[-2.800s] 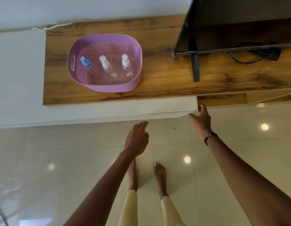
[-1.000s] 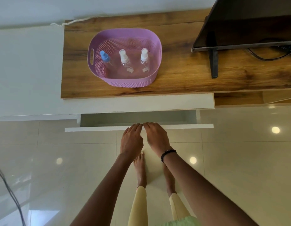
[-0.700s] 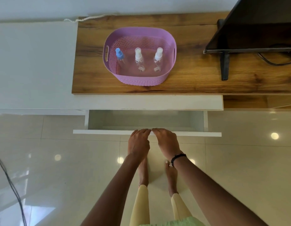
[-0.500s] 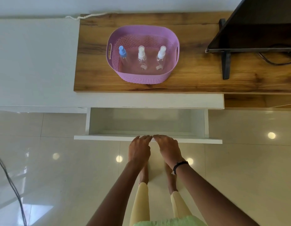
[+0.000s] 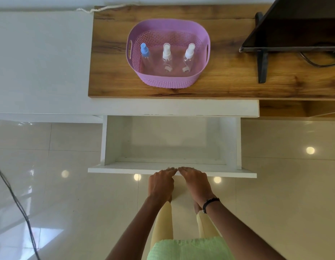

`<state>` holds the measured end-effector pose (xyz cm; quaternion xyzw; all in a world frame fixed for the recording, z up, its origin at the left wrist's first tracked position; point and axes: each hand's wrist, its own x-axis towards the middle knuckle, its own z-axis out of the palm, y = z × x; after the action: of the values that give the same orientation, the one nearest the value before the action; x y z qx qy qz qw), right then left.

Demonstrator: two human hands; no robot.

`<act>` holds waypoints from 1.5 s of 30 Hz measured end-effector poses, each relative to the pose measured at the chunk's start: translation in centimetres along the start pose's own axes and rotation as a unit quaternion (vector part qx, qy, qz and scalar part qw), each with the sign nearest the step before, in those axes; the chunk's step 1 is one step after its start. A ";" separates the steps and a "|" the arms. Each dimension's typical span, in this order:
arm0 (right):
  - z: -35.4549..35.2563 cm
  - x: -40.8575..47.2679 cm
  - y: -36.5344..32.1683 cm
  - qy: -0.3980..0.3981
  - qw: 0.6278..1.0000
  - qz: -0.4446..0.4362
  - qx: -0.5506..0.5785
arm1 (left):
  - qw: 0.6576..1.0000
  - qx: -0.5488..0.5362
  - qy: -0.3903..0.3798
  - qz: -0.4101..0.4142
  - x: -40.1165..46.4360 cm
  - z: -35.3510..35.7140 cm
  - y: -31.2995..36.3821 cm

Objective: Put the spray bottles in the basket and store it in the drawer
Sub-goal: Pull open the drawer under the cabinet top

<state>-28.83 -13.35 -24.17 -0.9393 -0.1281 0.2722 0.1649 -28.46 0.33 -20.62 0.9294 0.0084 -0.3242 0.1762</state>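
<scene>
Three bottles (image 5: 167, 57) stand upright in our basket (image 5: 168, 82) on the counter (image 5: 228, 87); below it the drawer (image 5: 170, 168) is pulled out; our left hand (image 5: 160, 182) and right hand (image 5: 194, 182) grip its front edge, fingertips curled over it.

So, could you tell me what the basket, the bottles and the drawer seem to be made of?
The basket looks like matte lilac plastic, moulded with perforated walls. The bottles seem clear plastic, see-through under opaque caps. The drawer appears to be white laminated board, smooth and faintly glossy, though its core is hidden.
</scene>
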 end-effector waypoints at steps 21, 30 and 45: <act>0.4 -0.7 0.1 -0.035 0.999 -0.002 0.002 | 1.000 0.027 -0.010 0.003 -0.7 0.5 0.1; 0.6 -1.5 0.0 -0.029 0.999 -0.013 0.014 | 0.998 0.050 -0.031 -0.002 -1.2 0.6 0.2; -8.8 3.0 1.2 0.103 0.973 0.025 0.205 | 0.987 -0.159 0.009 -0.035 2.4 -6.1 -2.0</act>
<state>-21.29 -15.61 -19.00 -0.9114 -0.0285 0.1986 0.3594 -23.12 4.00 -18.27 0.8915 0.0934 -0.3167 0.3103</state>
